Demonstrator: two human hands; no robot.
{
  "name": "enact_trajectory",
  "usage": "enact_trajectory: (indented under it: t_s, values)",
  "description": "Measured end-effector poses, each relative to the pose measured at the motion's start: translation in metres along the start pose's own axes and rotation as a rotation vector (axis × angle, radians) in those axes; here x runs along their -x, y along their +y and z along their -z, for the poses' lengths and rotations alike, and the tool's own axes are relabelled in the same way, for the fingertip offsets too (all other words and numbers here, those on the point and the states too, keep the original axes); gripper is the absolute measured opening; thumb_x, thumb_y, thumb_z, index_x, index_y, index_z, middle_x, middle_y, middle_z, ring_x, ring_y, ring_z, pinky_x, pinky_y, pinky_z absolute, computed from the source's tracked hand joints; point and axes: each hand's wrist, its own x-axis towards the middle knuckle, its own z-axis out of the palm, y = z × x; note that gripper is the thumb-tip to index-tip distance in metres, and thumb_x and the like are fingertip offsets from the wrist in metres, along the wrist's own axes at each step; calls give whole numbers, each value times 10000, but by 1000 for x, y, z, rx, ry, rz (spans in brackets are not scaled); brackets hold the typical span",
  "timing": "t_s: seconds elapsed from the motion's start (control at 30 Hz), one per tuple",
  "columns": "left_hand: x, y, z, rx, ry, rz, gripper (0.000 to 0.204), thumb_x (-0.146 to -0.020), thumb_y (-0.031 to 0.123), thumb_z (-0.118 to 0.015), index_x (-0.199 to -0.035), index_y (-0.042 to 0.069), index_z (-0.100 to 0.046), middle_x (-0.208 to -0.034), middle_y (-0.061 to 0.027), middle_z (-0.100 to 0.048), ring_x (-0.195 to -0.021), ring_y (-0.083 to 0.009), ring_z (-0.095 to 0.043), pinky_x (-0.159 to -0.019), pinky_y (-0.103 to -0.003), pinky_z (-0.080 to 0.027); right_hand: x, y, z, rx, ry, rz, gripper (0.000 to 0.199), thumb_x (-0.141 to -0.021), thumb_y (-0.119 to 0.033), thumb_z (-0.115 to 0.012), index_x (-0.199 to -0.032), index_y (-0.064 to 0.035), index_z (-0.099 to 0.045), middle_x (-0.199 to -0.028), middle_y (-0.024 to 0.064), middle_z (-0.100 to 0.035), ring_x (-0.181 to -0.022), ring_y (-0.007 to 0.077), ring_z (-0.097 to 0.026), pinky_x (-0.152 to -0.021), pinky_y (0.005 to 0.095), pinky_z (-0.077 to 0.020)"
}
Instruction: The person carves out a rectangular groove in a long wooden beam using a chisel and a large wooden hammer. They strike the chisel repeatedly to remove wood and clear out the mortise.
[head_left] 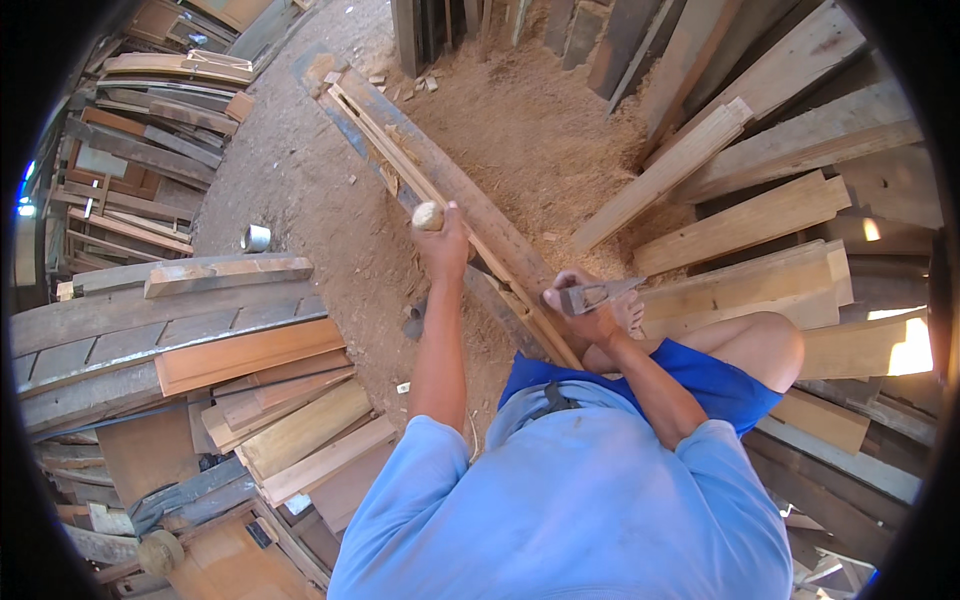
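Note:
My left hand is closed around a pale wooden piece with a rounded end, just above a long narrow strip of wood. The rest of that piece is hidden by my fingers. The strip lies lengthwise on a long, weathered beam that slants from far left toward my lap. Nearer my body, my right hand grips a grey, wedge-shaped tool with a slot in it; its exact kind is not clear. The tool is held beside the beam, its pointed end toward the right.
Leaning boards fan out on the right, close to my bare foot. Stacked planks and a framed panel lie at left. A small metal can is on the ground, with sawdust beyond the beam.

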Motion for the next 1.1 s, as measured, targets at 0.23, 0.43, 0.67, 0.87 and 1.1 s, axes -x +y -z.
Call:
enact_trajectory:
  t_s: [0.23, 0.43, 0.67, 0.87, 1.1]
  values:
    - [-19, 5, -25, -12, 75, 219, 134, -909, 108, -667, -972, 9, -604, -769, -53, -617, -542, -143, -581, -505, -315, -484, -10, -5, 14, -24, 57, 2, 185, -902, -202, -748, -918, -81, -609, -790, 5, -597, -750, 98, -548, -693, 292, -468]
    - [-45, -82, -2, -215, 180, 140, 181, -884, 95, -663, -1027, -7, -620, -710, -64, -627, -541, -128, -581, -459, -300, -441, -5, 0, 8, -21, 14, -44, 178, -906, -209, -743, -923, -91, -611, -806, -13, -595, -781, 87, -551, -712, 282, -467]
    - [-60, -47, 1, -134, 116, 355, 253, -845, 114, -693, -1034, -24, -596, -778, -98, -627, -593, -180, -610, -498, -360, -479, -5, -5, 6, -56, 1, -15, 185, -914, -224, -736, -926, -91, -608, -802, -21, -597, -781, 78, -554, -711, 279, -470]
    - [-24, -9, -12, -20, 186, 229, 205, -867, 113, -661, -1011, -22, -604, -722, -83, -624, -527, -175, -593, -471, -347, -463, 0, 2, 12, 67, -16, -23, 171, -910, -193, -737, -950, -88, -609, -806, -18, -595, -770, 81, -558, -700, 272, -471]
    - [-69, -25, 6, -121, 130, 350, 216, -869, 123, -689, -1008, -26, -617, -727, -88, -629, -545, -166, -602, -467, -338, -460, 2, -4, -2, -20, -42, -15, 166, -900, -180, -743, -931, -86, -610, -799, -27, -584, -759, 76, -546, -691, 268, -468]
